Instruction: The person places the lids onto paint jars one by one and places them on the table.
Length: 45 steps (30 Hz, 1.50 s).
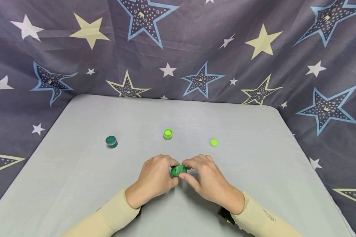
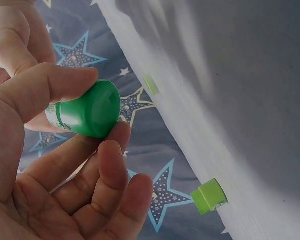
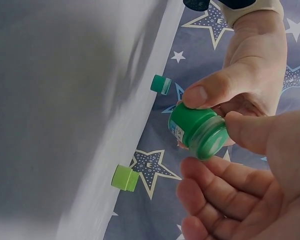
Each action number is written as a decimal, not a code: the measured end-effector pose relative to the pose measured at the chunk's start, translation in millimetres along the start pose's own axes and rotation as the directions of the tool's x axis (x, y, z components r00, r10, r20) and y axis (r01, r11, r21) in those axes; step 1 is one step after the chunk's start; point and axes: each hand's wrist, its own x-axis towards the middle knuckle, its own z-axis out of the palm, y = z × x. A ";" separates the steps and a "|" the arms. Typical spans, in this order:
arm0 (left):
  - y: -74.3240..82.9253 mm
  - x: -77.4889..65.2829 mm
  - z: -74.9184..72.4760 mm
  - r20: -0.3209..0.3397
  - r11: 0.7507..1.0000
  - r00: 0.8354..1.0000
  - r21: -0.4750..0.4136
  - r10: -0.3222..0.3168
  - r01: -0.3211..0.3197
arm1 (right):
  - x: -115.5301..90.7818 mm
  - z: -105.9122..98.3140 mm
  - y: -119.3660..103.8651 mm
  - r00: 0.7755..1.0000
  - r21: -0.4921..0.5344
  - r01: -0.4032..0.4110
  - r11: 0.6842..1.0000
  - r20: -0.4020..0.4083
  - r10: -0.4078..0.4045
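A small green paint jar (image 1: 178,170) with a clear-rimmed lid is held between both hands, just above the near middle of the table. My left hand (image 1: 157,176) pinches the green body between thumb and fingers, as the left wrist view shows. The right hand (image 1: 209,179) has its thumb and fingertips at the clear lid (image 3: 210,140), the thumb touching its rim. The lid appears to be on the jar. Beyond the hands stands a light green jar (image 1: 167,134) without its lid. A light green lid (image 1: 214,142) lies to the right of it.
A dark teal jar (image 1: 111,142) with its lid on stands on the left of the table. The white-covered table (image 1: 77,181) meets a grey star-patterned cloth (image 1: 154,59) at the back and sides.
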 end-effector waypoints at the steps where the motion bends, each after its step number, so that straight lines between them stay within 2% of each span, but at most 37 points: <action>1: 0.1 -0.2 -0.1 0.000 1.000 1.000 0.001 0.000 0.000 | 0.1 0.0 -0.1 1.000 -0.004 0.000 1.000 0.000 0.000; 36: -0.9 -0.4 1.2 -0.007 1.000 1.000 0.009 0.002 -0.002 | -0.2 0.9 2.1 0.999 -0.038 -0.053 0.998 0.012 0.053; 45: -1.3 0.0 0.6 -0.010 1.000 1.000 -0.015 0.007 -0.007 | -1.1 2.9 4.8 0.999 -0.051 -0.053 0.997 0.004 0.053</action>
